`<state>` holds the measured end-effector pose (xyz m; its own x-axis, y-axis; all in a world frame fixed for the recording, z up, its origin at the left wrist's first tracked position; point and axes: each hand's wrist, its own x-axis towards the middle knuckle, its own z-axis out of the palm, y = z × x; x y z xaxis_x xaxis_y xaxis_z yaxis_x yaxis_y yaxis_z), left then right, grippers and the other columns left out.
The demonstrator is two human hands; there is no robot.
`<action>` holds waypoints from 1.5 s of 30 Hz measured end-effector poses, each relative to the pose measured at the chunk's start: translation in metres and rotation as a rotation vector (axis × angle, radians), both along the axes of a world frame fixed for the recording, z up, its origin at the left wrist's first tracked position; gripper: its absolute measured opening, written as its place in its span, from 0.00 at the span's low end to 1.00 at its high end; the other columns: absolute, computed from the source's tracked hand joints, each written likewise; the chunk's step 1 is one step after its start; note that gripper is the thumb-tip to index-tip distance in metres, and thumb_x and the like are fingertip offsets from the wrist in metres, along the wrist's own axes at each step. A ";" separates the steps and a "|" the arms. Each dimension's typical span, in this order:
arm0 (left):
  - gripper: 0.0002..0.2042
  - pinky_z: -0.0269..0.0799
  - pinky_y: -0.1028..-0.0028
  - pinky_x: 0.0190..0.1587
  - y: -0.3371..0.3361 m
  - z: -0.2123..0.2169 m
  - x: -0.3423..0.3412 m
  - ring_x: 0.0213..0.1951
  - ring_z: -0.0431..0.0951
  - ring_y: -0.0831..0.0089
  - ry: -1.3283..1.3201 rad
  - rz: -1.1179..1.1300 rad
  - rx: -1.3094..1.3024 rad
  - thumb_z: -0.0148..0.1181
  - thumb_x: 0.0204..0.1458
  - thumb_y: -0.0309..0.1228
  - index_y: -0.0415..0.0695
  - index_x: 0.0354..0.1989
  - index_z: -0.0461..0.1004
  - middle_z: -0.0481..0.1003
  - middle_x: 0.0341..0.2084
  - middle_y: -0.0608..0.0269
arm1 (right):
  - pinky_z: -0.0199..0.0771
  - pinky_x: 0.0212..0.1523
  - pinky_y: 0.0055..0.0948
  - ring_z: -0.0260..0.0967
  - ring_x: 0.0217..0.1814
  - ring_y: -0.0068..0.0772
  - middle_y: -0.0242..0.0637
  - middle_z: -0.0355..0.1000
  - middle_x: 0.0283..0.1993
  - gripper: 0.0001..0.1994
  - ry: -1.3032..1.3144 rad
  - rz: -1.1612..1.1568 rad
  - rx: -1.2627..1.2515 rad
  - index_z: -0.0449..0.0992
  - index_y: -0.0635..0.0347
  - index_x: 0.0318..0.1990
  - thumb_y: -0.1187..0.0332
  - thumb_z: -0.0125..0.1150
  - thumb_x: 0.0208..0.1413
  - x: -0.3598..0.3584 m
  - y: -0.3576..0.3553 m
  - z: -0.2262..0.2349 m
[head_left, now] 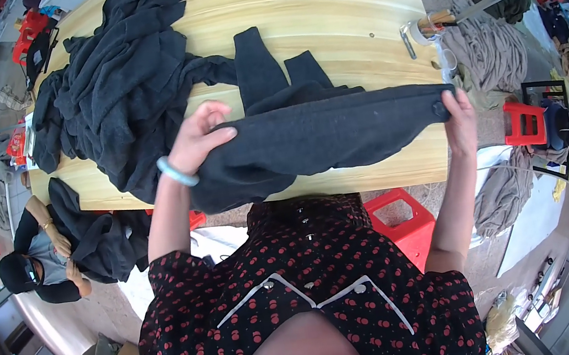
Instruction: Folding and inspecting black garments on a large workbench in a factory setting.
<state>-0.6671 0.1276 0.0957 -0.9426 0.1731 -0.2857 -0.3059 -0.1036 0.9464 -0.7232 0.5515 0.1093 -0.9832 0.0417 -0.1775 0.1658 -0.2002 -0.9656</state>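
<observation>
Both hands, left hand and right hand, stretch the dark garment along the table edge.

A garment workshop is shown: a long wooden table is heaped with dark knitwear, and more piles of grey clothes are spread over the concrete floor. Red plastic stools are set around, and another worker is seated nearby with a dark garment

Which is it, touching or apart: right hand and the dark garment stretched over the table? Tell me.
Touching. The head view shows the right hand pinching the dark garment at its end.
</observation>
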 end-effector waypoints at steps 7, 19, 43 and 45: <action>0.15 0.67 0.71 0.34 0.015 -0.147 -0.020 0.28 0.73 0.62 0.229 -0.249 -0.974 0.62 0.38 0.37 0.41 0.32 0.71 0.73 0.24 0.54 | 0.62 0.29 0.26 0.63 0.28 0.30 0.34 0.66 0.24 0.07 -0.130 0.058 0.984 0.69 0.63 0.28 0.69 0.58 0.44 -0.004 0.018 -0.177; 0.15 0.67 0.71 0.34 0.115 -0.141 -0.085 0.29 0.73 0.62 0.155 -0.575 -0.837 0.52 0.47 0.41 0.40 0.29 0.72 0.73 0.24 0.54 | 0.57 0.52 0.36 0.63 0.42 0.41 0.39 0.66 0.35 0.13 0.446 0.476 1.092 0.70 0.58 0.37 0.69 0.59 0.40 -0.001 -0.073 -0.140; 0.18 0.65 0.64 0.42 0.190 -0.146 -0.085 0.37 0.71 0.54 0.130 -0.639 -0.920 0.56 0.39 0.40 0.35 0.27 0.72 0.71 0.30 0.44 | 0.60 0.41 0.34 0.62 0.33 0.41 0.41 0.65 0.25 0.04 0.421 0.431 1.068 0.67 0.62 0.26 0.75 0.51 0.38 0.028 -0.085 -0.141; 0.18 0.65 0.64 0.42 0.190 -0.150 -0.087 0.37 0.71 0.54 0.061 -0.652 -0.903 0.56 0.39 0.41 0.33 0.27 0.72 0.71 0.30 0.42 | 0.59 0.42 0.34 0.63 0.34 0.41 0.42 0.66 0.26 0.04 0.391 0.446 1.058 0.67 0.61 0.26 0.74 0.51 0.38 0.025 -0.088 -0.137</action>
<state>-0.7543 0.3171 -0.0542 -0.7638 0.3923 -0.5126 -0.0008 0.7935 0.6085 -0.6986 0.4634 -0.0275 -0.9277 -0.3698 0.0511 -0.3204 0.7184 -0.6174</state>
